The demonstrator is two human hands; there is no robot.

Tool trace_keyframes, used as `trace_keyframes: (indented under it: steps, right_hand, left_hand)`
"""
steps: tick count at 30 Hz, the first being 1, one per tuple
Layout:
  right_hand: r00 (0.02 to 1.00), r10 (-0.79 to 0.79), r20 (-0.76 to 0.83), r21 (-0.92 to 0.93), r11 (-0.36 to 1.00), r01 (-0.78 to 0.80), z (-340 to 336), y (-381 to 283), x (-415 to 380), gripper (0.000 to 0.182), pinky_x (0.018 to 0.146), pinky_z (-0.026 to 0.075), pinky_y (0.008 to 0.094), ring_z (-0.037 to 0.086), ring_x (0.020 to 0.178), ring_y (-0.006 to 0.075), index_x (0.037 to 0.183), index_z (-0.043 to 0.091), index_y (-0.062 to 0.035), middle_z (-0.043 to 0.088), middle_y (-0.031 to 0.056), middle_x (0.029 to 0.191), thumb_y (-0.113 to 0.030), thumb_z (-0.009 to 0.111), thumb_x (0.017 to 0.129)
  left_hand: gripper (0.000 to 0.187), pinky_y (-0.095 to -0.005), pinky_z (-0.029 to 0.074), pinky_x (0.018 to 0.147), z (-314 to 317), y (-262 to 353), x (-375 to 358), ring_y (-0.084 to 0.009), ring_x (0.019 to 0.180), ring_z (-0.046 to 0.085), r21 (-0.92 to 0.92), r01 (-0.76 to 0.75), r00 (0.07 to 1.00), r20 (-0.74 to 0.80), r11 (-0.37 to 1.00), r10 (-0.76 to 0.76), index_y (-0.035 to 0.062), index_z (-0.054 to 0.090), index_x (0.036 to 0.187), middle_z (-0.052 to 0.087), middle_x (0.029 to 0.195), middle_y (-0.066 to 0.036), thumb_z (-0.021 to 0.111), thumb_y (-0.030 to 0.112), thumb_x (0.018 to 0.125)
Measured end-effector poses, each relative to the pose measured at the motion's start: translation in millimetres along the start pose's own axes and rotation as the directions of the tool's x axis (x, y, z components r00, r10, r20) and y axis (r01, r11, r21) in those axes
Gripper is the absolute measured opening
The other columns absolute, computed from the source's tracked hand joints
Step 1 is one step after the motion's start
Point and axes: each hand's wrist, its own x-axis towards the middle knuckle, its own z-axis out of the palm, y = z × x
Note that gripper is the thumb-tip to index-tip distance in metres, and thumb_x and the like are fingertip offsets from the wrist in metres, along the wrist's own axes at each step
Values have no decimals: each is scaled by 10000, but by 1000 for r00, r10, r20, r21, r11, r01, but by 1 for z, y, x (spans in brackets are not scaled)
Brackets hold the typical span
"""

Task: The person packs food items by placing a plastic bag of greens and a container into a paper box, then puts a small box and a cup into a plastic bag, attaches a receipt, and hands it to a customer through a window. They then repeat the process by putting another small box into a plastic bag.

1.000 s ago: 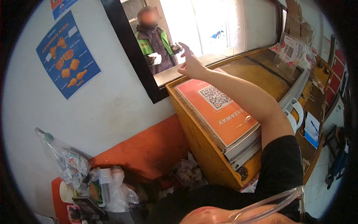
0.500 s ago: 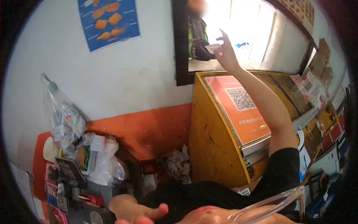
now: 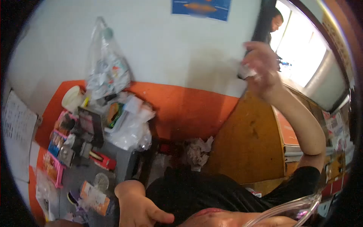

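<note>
My right hand (image 3: 261,68) is raised in front of the wall near the window, with my forearm stretched up from the right. It is blurred by motion. Its fingers are closed on a small whitish item (image 3: 248,72) whose exact nature I cannot make out. Low at the bottom left, my left hand (image 3: 140,212) has its thumb stretched out to the right. Its other fingers are partly cut off by the frame edge, and nothing shows in it. Beside it on the grey table lies an orange and white packet (image 3: 95,197).
The grey table (image 3: 123,160) holds a red stapler (image 3: 104,160), a dark frame (image 3: 90,126) and plastic bags (image 3: 132,130). A wooden cabinet (image 3: 247,140) stands at right. Another person (image 3: 277,23) is beyond the window. A clear bag (image 3: 107,72) hangs on the wall.
The view has swung left. My right hand has drawn back from the other person's dark-gloved hand, bringing the whitish item with it. My left hand stays low.
</note>
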Motion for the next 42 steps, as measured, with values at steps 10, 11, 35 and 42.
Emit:
trace_keyframes:
  steps: [10,11,35,42]
  right_hand:
    - [991,89,-100,899,434,52,167,-218,124,794,656,483,273,534,888,252,1271,237,-96,375,199,1161,150,593,606]
    - [992,68,-106,916,395,71,184,-241,125,794,656,483,273,534,888,252,1271,237,-96,375,199,1161,150,593,606]
    - [782,-289,552,432,-703,-565,319,-435,186,815,796,441,265,587,906,184,1359,39,-67,607,176,931,44,581,760]
    - [871,-327,366,696,-525,-490,347,-441,205,607,757,382,248,511,778,117,1342,156,-78,514,41,780,-35,491,838]
  left_hand:
    - [841,-410,130,1047,-16,-31,-74,-290,1296,113,-542,400,848,-85,739,-522,57,36,1363,97,1400,-151,561,371,786]
    - [939,-390,100,1043,-6,-35,-90,-292,1301,77,-686,339,760,-204,643,-618,45,-8,1358,51,1402,-172,611,385,740]
    - [581,-227,472,703,-53,-43,-264,-150,852,591,-846,482,-227,-370,226,-901,-6,250,1284,598,977,-168,532,-62,779]
    - [496,-276,432,840,-45,-29,-284,-187,1011,522,-862,470,-272,-344,188,-899,-13,354,1241,517,1132,-172,469,-102,767]
